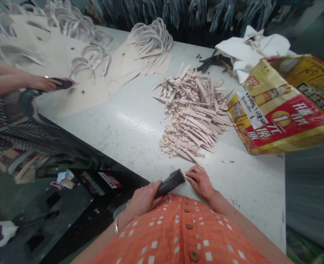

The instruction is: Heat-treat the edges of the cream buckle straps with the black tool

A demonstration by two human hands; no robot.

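My left hand is wrapped round a black tube-shaped hand tool, perhaps a blower; its kind is not clear. The tool's blunt front end points right, toward my right hand. There, at the near edge of the table, my right hand pinches a small pale strap, mostly hidden by the fingers and close against the tool's end. Just beyond both hands lies a big heap of pale straps with gold buckles, spread over the tabletop.
A yellow and red carton stands at right, with white sheets behind it. Pale panels and looped handles cover the far left. A co-worker's hand holds a black tool there. A black machine sits below left.
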